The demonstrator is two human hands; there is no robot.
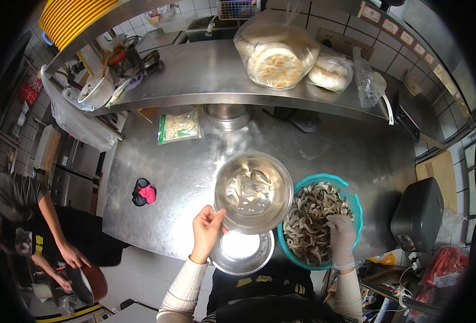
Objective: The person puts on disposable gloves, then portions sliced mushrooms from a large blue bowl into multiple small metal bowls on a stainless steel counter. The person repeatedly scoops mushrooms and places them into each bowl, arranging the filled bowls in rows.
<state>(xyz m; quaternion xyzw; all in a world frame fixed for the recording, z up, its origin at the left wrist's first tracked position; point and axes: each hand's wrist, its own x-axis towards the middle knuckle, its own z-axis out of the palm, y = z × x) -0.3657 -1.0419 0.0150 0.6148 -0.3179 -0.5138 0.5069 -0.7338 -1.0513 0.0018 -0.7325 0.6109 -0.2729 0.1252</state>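
Note:
My bare left hand (207, 232) grips the near left rim of a stainless steel bowl (284, 202), thumb over the edge. A few grey-white strips (248, 187) that look like torn oyster mushrooms lie inside it. Below, another steel bowl (218, 258) stands at the table's front edge, partly covered by the first. To the right, a teal plastic basket (357, 202) is heaped with similar strips (310, 226). My right hand (341, 238), in a thin clear glove, reaches into the basket's right side, fingers on the heap; whether they hold any strips is hard to see.
The steel table (173, 169) carries a bagged food packet (180, 127), stacked metal pans (228, 117) and a black-and-pink bundle (144, 191). A raised shelf (197, 68) holds bagged flatbreads (278, 60). A dark bin (417, 214) stands right. At left, a co-worker (48, 226) handles a pot (94, 282).

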